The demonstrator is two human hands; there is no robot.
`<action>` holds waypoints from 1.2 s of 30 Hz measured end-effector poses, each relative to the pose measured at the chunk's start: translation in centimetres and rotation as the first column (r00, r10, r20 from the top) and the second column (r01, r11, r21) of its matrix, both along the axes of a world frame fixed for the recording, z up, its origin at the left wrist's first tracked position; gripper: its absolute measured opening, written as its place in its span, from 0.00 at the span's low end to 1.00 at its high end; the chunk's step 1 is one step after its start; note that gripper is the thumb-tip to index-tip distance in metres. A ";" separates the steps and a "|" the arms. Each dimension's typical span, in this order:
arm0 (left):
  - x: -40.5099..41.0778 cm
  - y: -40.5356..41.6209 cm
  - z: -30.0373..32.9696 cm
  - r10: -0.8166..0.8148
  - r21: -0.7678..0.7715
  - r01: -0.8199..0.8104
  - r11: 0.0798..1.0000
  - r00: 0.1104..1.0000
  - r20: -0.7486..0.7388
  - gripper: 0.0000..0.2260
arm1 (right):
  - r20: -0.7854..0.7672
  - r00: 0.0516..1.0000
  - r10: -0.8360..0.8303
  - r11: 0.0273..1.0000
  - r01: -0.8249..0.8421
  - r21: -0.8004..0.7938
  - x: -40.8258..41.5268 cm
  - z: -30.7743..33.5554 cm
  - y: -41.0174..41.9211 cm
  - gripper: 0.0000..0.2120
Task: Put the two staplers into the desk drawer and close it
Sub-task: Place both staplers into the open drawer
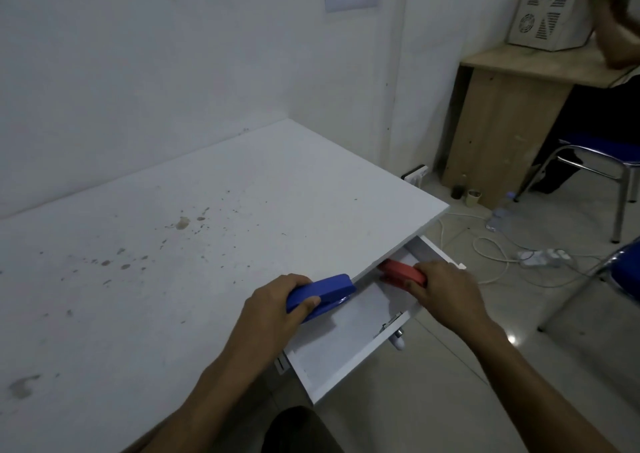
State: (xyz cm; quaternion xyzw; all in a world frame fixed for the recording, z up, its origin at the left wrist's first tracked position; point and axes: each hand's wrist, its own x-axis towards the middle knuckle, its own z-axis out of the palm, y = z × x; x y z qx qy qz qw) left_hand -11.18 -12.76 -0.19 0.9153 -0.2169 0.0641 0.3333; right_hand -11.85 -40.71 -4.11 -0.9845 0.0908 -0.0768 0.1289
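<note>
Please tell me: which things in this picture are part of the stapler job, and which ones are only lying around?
Part of the job:
- blue stapler, in left hand
- red stapler, in right hand
- open drawer

Only lying around:
- power strip and cables on the floor
- cup
- blue chair

White walls [138, 71] met in a corner at the top middle. A brown desk [502, 106] stood at the upper right with a white box [547, 9] on top. Cables [491, 248] lay on the shiny floor [450, 366] at the right.
</note>
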 end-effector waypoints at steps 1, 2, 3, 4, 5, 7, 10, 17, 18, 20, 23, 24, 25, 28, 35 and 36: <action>-0.2 -0.1 0.0 0.001 0.001 -0.001 1.000 1.000 -0.002 0.15 | 0.001 1.000 -0.004 1.000 0.004 -0.030 0.5 -0.5 0.3 0.18; -0.3 -0.2 0.0 0.001 0.003 -0.001 1.000 1.000 -0.005 0.15 | 0.005 1.000 -0.013 0.999 0.013 -0.053 1.0 -0.8 0.5 0.17; -0.5 -0.3 -0.1 0.001 0.008 -0.001 1.000 1.000 -0.006 0.15 | 0.002 1.000 -0.026 0.997 0.026 -0.070 1.5 -1.2 0.7 0.16; -0.7 -0.4 -0.2 -0.002 0.014 0.002 1.000 1.000 -0.005 0.16 | -0.006 0.999 -0.042 0.995 0.042 -0.088 1.9 -1.4 0.8 0.15; -0.9 -0.4 -0.3 -0.005 0.021 0.006 1.000 1.000 -0.005 0.16 | -0.026 0.998 -0.060 0.993 0.057 -0.101 2.3 -1.6 0.9 0.15; -1.3 -0.6 -0.4 -0.013 0.042 0.014 0.999 1.000 -0.017 0.17 | -0.093 0.992 -0.090 0.990 0.079 -0.115 3.0 -1.9 0.9 0.16; -1.8 -1.2 -0.6 -0.017 0.073 0.020 0.997 0.999 -0.044 0.18 | -0.181 0.978 -0.108 0.990 0.088 -0.113 3.9 -2.8 0.7 0.12; -3.3 -2.7 -1.1 -0.012 0.116 0.025 0.993 0.994 -0.112 0.17 | -0.106 0.991 -0.076 0.997 0.079 0.020 2.2 -1.1 1.1 0.11; -3.4 -2.9 -1.3 -0.007 0.120 0.021 0.993 0.993 -0.116 0.17 | -0.059 0.996 -0.073 0.995 0.076 0.058 1.3 -0.7 1.2 0.13; -3.7 -3.2 -1.8 0.008 0.118 0.007 0.993 0.991 -0.131 0.16 | 0.022 0.998 -0.054 0.984 0.049 0.170 -0.7 0.2 1.3 0.17; -4.1 -3.6 -2.8 0.031 0.134 -0.010 0.991 0.987 -0.156 0.17 | 0.082 0.996 -0.032 0.944 0.003 0.330 -4.0 0.8 1.1 0.16; -4.2 -3.7 -3.1 0.029 0.143 -0.007 0.990 0.988 -0.150 0.16 | 0.097 0.995 -0.029 0.936 -0.007 0.353 -4.9 0.6 0.9 0.15; -4.3 -3.7 -3.5 0.025 0.153 -0.003 0.988 0.989 -0.143 0.16 | 0.102 0.994 -0.023 0.932 -0.015 0.363 -5.7 0.4 0.7 0.13; -4.3 -4.0 -4.3 0.022 0.165 0.002 0.986 0.989 -0.145 0.15 | 0.083 0.997 -0.007 0.918 -0.026 0.395 -7.3 0.0 0.3 0.11; -2.8 -5.5 -5.5 0.072 0.156 -0.034 0.987 0.966 -0.249 0.12 | 0.019 0.999 0.035 0.888 -0.040 0.459 -8.8 -0.7 0.3 0.10; -2.6 -5.7 -5.7 0.075 0.143 -0.039 0.989 0.963 -0.258 0.12 | 0.011 0.999 0.036 0.883 -0.037 0.468 -8.9 -0.8 0.3 0.10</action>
